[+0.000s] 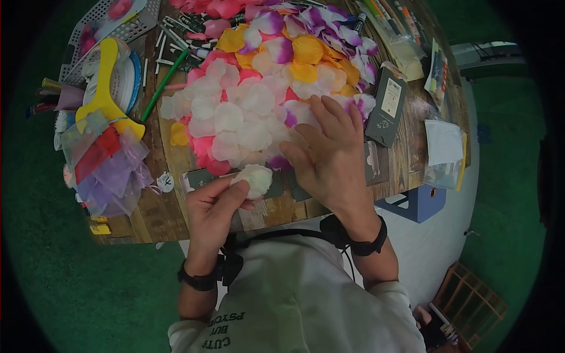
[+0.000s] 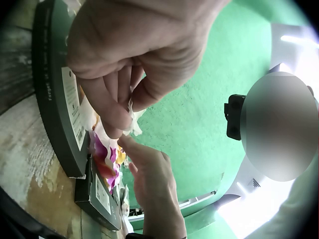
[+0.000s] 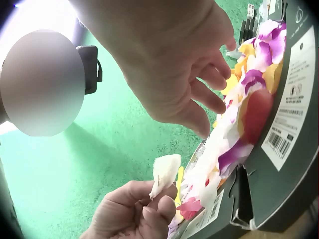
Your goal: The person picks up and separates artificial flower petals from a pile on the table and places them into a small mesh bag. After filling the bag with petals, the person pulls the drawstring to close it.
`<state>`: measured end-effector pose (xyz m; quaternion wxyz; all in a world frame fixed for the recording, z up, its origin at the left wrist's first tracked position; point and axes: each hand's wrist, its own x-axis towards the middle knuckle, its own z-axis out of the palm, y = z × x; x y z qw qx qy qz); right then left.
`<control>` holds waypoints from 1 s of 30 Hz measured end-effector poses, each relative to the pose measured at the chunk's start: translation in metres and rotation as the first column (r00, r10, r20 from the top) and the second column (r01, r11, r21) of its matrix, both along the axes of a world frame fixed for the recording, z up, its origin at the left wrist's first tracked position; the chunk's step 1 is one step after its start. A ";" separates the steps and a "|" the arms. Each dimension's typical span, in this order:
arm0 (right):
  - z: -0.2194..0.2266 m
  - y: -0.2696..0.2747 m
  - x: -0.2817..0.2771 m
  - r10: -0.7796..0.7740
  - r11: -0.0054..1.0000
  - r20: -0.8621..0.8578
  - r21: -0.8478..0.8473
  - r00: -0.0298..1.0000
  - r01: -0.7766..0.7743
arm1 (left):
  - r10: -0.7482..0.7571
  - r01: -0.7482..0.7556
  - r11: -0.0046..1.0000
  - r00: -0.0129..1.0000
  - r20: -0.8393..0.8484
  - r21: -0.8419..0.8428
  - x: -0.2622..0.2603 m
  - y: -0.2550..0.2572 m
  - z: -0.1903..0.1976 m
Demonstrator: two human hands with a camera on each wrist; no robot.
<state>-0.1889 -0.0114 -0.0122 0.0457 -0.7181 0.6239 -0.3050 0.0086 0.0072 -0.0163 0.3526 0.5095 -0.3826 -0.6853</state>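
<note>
My left hand [image 1: 213,212] pinches a small bunch of white artificial petals [image 1: 257,180] between thumb and fingers, above the table's near edge. In the right wrist view these pinched petals [image 3: 165,172] stand up from the fingertips. My right hand [image 1: 334,157] hovers, fingers spread and slightly bent, over the right side of a large petal heap [image 1: 235,120]. No petal shows in its fingers. White petals fill the front of that heap, pink ones lie at the left, and orange [image 1: 307,50] and purple-and-white petals [image 1: 269,22] lie behind.
Dark flat boxes [image 1: 385,109] border the heap at the right and front. Markers, a green stick [image 1: 165,85], a yellow Y-shaped piece [image 1: 107,82], a white basket [image 1: 141,23] and sheer pouches [image 1: 115,170] crowd the left. Packaged items [image 1: 444,144] lie at the right edge.
</note>
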 end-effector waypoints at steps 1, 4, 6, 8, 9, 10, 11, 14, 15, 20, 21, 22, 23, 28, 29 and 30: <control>-0.002 -0.002 0.003 -0.005 0.999 -0.036 0.034 0.999 0.006 | 0.011 -0.011 1.000 1.000 -0.003 0.018 0.001 0.001 -0.001; -0.013 -0.010 0.013 -0.055 0.997 -0.035 0.051 0.998 0.057 | 0.029 -0.029 0.999 1.000 -0.012 0.028 0.004 0.003 0.000; -0.022 -0.015 0.013 -0.034 0.999 0.000 0.037 0.999 0.034 | 0.037 -0.036 0.999 0.999 -0.016 0.026 0.005 0.003 0.001; -0.023 -0.014 0.011 -0.018 0.999 0.033 0.029 0.999 0.017 | 0.021 -0.021 1.000 1.000 -0.007 0.017 0.005 0.002 0.001; -0.020 -0.014 0.007 -0.039 0.998 0.137 0.062 0.990 0.031 | 0.023 -0.023 1.000 1.000 -0.008 0.018 0.005 0.002 0.001; -0.017 -0.014 0.004 -0.063 0.995 0.238 0.094 0.969 0.042 | 0.019 -0.019 1.000 1.000 -0.011 0.012 0.006 0.002 0.000; -0.017 -0.013 0.001 -0.061 0.995 0.236 0.091 0.970 0.040 | 0.015 -0.015 1.000 1.000 -0.014 0.005 0.006 0.001 0.000; -0.012 -0.012 -0.003 -0.194 0.973 0.621 0.220 0.759 0.069 | 0.021 -0.021 1.000 1.000 -0.014 0.012 0.004 -0.002 0.001; -0.004 -0.011 -0.004 -0.267 0.954 0.716 0.293 0.644 0.070 | 0.022 -0.022 1.000 1.000 -0.015 0.013 0.004 -0.002 0.001; 0.006 -0.014 -0.005 -0.371 0.925 0.891 0.381 0.261 0.016 | -0.010 0.009 1.000 0.999 -0.043 -0.019 0.003 -0.005 0.003; 0.003 -0.014 -0.008 -0.373 0.924 0.897 0.383 0.237 0.001 | -0.005 0.004 1.000 0.999 -0.043 -0.019 0.003 -0.006 0.003; 0.000 -0.013 -0.010 -0.377 0.921 0.902 0.388 0.211 -0.013 | -0.043 0.042 0.998 0.999 -0.028 -0.036 0.003 -0.007 0.003; -0.001 -0.012 -0.009 -0.378 0.921 0.902 0.390 0.210 -0.016 | -0.083 0.082 0.995 0.996 -0.012 -0.052 0.004 -0.008 0.004; -0.005 -0.019 -0.012 -0.287 0.958 0.798 0.235 0.531 0.163 | -0.099 0.097 0.992 0.995 -0.018 -0.087 -0.005 -0.012 0.011; -0.006 -0.022 -0.014 -0.287 0.958 0.799 0.234 0.529 0.166 | -0.102 0.100 0.992 0.995 -0.024 -0.075 -0.007 -0.012 0.011; -0.006 -0.025 -0.016 -0.308 0.951 0.815 0.253 0.491 0.176 | -0.107 0.105 0.992 0.994 -0.024 -0.075 -0.008 -0.013 0.012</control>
